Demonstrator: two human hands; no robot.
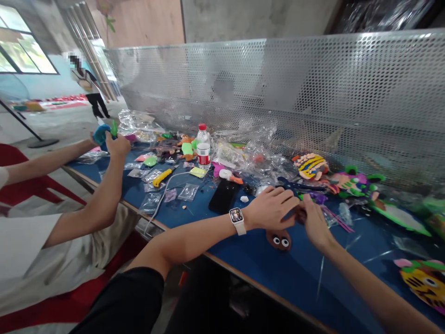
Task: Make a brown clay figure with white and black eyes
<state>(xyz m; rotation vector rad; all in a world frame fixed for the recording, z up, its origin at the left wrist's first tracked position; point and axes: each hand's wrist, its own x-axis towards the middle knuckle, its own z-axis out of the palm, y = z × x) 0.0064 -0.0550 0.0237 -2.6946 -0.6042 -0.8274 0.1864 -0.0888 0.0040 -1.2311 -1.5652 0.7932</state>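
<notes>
My left hand, with a watch on the wrist, is above the blue table, its fingers curled and closed. My right hand meets it from the right, thumb up and fingers bent inward. Between the two hands shows a small dark brown piece, apparently modelling clay; the fingers cover most of it. Just below my left hand lies a flat brown clay shape with two googly eyes. A black phone and a small white lump lie left of my left hand.
Clear plastic wrappers pile along the perforated metal panel. A red-capped bottle, a yellow cutter and colourful clay figures stand or lie about. A striped clay face is at right. At left, another person's hands hold blue material.
</notes>
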